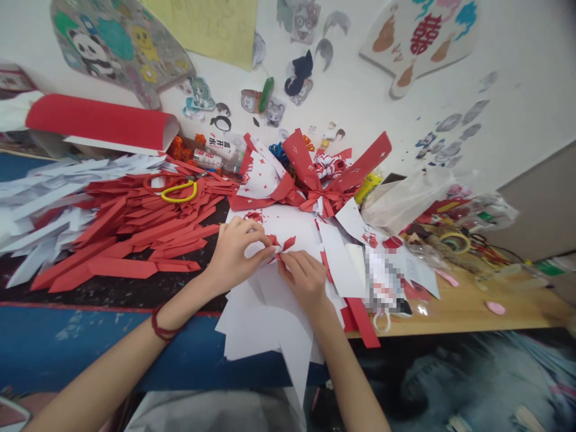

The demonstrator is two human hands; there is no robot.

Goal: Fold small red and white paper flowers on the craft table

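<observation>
Between my two hands is a small folded piece of red and white paper [288, 243]. My left hand [240, 249] pinches its left end between thumb and forefinger. From the other side the fingers of my right hand [306, 273] close on the same piece, just above white paper sheets [270, 324]. Those sheets lie loosely stacked and hang over the table's front edge. Beyond my hands stands a cluster of red and white patterned paper shapes [310, 174]. Many folded red paper strips [135, 228] lie to the left of my left hand.
White folded strips [40, 192] are heaped at the far left. Yellow-handled scissors [179, 192] rest on the red strips. A red paper roll [99, 123] and a plastic bottle [216, 161] stand near the wall. On the right are a plastic bag [405, 198] and tape rolls [455, 243].
</observation>
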